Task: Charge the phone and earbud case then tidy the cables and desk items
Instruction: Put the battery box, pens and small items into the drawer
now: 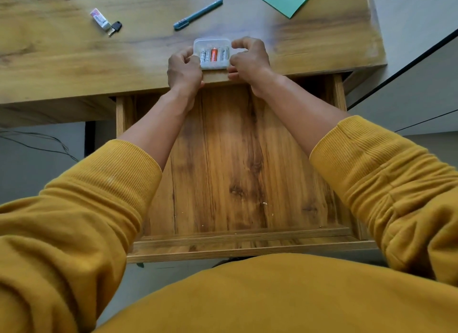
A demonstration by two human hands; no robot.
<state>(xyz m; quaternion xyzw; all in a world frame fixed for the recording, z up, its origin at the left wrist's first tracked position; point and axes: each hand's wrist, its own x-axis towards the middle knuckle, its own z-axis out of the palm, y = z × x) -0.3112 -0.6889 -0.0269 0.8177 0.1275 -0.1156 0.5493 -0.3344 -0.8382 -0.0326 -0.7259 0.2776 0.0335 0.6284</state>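
Holding one battery box (213, 53), two hands (184, 70) (249, 60).

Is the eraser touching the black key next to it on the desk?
Touching. The head view shows the lower end of the eraser meeting the metal end of the black key on the desk, with no wood visible between them.

Soft even daylight, mild blur, wide-angle edge distortion
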